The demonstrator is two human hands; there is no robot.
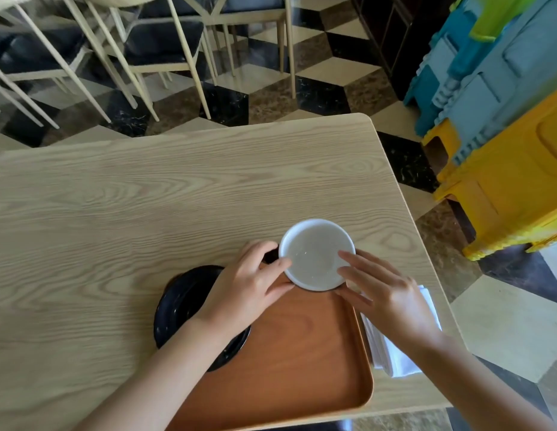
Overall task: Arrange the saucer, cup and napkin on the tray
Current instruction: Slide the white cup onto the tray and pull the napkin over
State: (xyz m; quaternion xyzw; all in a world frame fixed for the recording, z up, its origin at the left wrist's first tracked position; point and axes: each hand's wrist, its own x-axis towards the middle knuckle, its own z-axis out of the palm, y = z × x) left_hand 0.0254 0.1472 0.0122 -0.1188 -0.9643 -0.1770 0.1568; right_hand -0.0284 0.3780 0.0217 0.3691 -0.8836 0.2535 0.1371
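A white cup [314,253] with a pale inside hangs over the far edge of the brown wooden tray [296,353]. My left hand [249,284] grips its left rim and my right hand [386,293] presses its right side. A black saucer [180,303] lies at the tray's left, half on the tray and half on the table, partly hidden under my left forearm. A folded white napkin [395,353] lies on the table just right of the tray, under my right wrist.
The light wooden table [146,197] ends close on the right. Several pale-legged chairs [152,48] stand on the chequered floor beyond it. Stacked blue, green and yellow plastic stools [504,119] stand at the right.
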